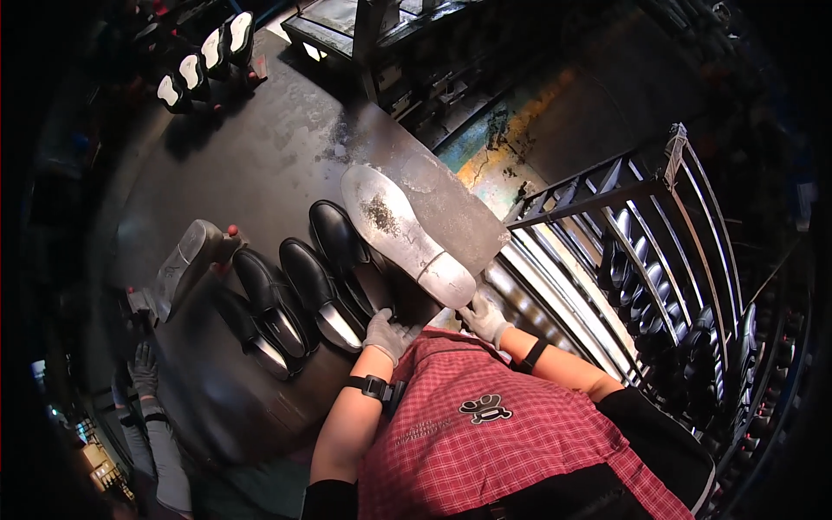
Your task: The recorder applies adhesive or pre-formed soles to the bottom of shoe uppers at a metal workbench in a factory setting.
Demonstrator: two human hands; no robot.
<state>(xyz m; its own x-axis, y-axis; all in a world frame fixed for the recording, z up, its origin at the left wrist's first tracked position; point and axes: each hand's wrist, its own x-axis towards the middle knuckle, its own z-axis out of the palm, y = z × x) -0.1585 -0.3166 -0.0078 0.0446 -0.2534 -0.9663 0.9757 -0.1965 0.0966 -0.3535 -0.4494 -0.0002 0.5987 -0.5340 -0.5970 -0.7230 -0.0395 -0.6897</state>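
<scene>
A silver shoe-shaped metal form (394, 225) lies sole side up along the table's right edge, its heel end toward me. My right hand (487, 321), in a pale glove, is closed at that heel end; some fingertips are hidden. My left hand (390, 336), gloved too, is by the heel of the nearest black slip-on shoe (338, 234), its fingers apart. Left of it lie another black shoe (308, 273), a third black shoe (260, 282) and one more dark shoe (236, 319), with pale insoles showing.
A grey sole-up shoe form (186, 260) lies farther left on the metal table (286, 130). Several white-soled shoes (212, 48) stand at the far left. A rack (641, 251) with black shoes is at my right. Another person's gloved hand (143, 368) is at the table's left edge.
</scene>
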